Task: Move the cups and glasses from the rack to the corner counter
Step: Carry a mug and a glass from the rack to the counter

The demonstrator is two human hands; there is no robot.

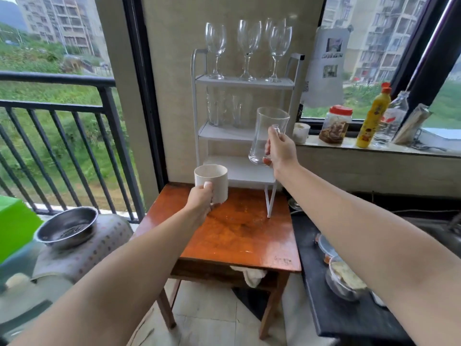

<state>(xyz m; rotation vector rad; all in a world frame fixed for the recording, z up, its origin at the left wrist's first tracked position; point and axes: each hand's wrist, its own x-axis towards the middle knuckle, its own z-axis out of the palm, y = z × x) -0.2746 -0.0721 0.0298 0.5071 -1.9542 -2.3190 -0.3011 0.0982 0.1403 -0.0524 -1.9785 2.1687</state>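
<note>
Left hand (200,199) gripped the handle of a white mug (211,182), fingers curled round it, mug held upright above the back left part of the wooden table (239,236). Mug's inside was not visible. Right hand (280,148) was closed round the handle of a clear glass mug (268,134), tilted a little, held in front of the white rack (245,128) at the level of its middle and bottom shelves; it looked empty.

Rack stood at the back of the table against the wall. Top shelf carried wine glasses (247,49), upright, some overlapping so the count was unsure. Middle shelf held clear tumblers (224,109), faint against the white, number hard to tell. Bottom shelf partly hidden by both mugs.

On the window ledge to the right: red-lidded jar (335,124) with brown contents, yellow bottle (373,116), clear bottle (393,121), small white cup (300,132). Dark counter (349,315) at right, cut off by the frame, held lidded food tubs (343,278). Metal pan (67,226) sat left, holding something dark, unclear.

Table front was bare wood; its right edge met the counter.
</note>
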